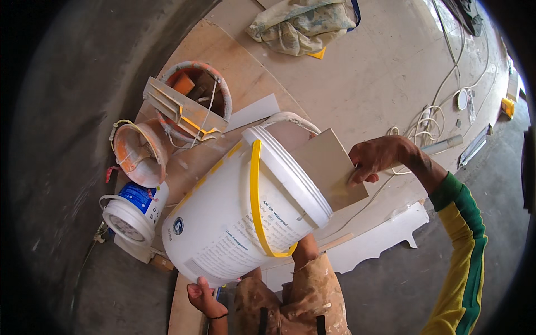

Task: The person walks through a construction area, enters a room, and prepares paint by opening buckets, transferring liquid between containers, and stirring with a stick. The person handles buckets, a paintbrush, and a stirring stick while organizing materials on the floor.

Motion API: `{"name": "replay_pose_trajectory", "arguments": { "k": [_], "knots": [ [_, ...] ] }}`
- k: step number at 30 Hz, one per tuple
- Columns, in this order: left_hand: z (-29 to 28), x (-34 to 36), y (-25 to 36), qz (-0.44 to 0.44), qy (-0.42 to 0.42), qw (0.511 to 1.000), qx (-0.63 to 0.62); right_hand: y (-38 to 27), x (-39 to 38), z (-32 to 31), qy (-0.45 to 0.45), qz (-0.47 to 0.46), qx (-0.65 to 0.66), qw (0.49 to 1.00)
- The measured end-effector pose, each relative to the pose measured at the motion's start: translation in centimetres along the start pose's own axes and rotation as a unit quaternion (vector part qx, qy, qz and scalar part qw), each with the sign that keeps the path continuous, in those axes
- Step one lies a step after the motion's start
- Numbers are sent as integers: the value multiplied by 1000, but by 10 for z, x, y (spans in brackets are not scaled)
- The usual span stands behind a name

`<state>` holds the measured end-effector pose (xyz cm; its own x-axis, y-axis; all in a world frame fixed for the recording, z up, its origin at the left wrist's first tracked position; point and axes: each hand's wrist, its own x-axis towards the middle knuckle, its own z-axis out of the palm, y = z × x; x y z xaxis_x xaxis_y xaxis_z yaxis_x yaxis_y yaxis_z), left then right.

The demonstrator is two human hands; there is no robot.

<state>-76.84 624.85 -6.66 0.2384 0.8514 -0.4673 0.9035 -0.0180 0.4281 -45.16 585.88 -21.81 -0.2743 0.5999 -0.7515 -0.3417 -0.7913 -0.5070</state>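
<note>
A large white bucket [209, 226] with a yellow handle is tilted, its top end toward the upper right. My left hand [206, 301] holds it from below at the base, fingers curled on the bottom edge. My right hand [379, 156] grips a flat beige board [329, 159] beside the bucket's rim, fingers bent round the board's right edge; the board's left part is hidden by the bucket. A pale, stained container [289, 117] shows partly behind them. My bent legs in stained trousers are below the bucket.
A stained bucket [220, 89] carrying trowels [173, 106], an orange-stained bucket [139, 153] and a smaller white bucket [128, 223] stand at left. A crumpled sack [296, 25] lies at the back, tangled cables [430, 123] at right. A white offcut [391, 234] lies on the board floor edge.
</note>
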Motion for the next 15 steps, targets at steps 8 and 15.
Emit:
{"name": "replay_pose_trajectory", "arguments": {
  "k": [8,15],
  "knots": [
    [4,-17,13,4,-41,999,-8,12,8,-18,-15,10,-23,1000],
    [18,-35,36,9,-38,998,-52,32,15,-31,-12,12,-55,998]
  ]
}}
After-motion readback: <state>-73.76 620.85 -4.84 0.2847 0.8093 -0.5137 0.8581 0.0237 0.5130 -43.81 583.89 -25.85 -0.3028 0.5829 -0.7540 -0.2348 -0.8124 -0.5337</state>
